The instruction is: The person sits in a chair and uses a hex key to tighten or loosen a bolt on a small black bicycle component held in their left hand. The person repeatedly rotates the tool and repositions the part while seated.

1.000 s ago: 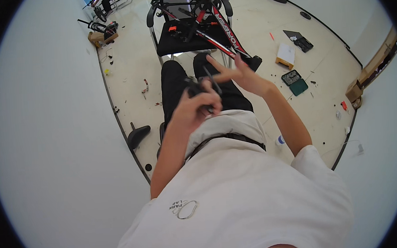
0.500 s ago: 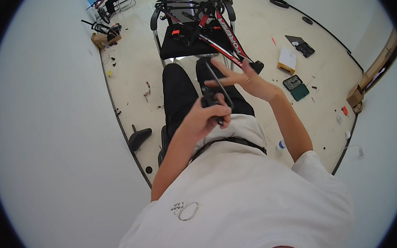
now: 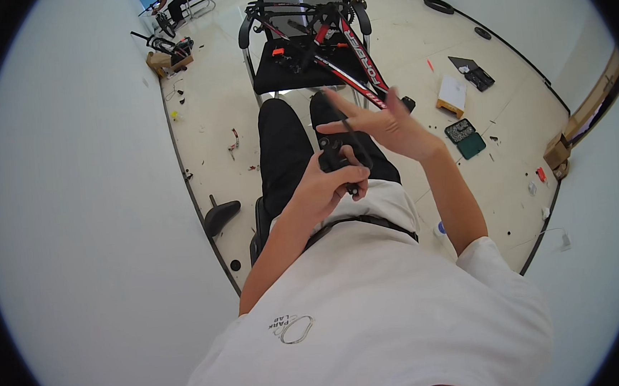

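Note:
My left hand [image 3: 323,189] is closed around a small black bicycle part [image 3: 331,155], perhaps a stem, held above my lap. A long, thin, L-shaped hex key [image 3: 350,130] runs up from beside that part, its bend near my left fingertips. Motion smears the key, so whether its short end sits in a bolt cannot be made out. My right hand [image 3: 400,131] is open just right of the key, fingers stretched across toward its long arm. Whether a fingertip touches the key is unclear.
Ahead, a black office chair [image 3: 272,75] bears a red and black bicycle frame [image 3: 366,60]. A saddle [image 3: 222,216] lies on the floor to my left. To the right are a green tool case [image 3: 470,146], a black case [image 3: 479,77] and a box [image 3: 451,97]. Another person [image 3: 176,5] is far left.
The hex key's long arm has swung slightly and is now more blurred. My left hand and the black part have shifted a little right. My right hand stays open beside them.

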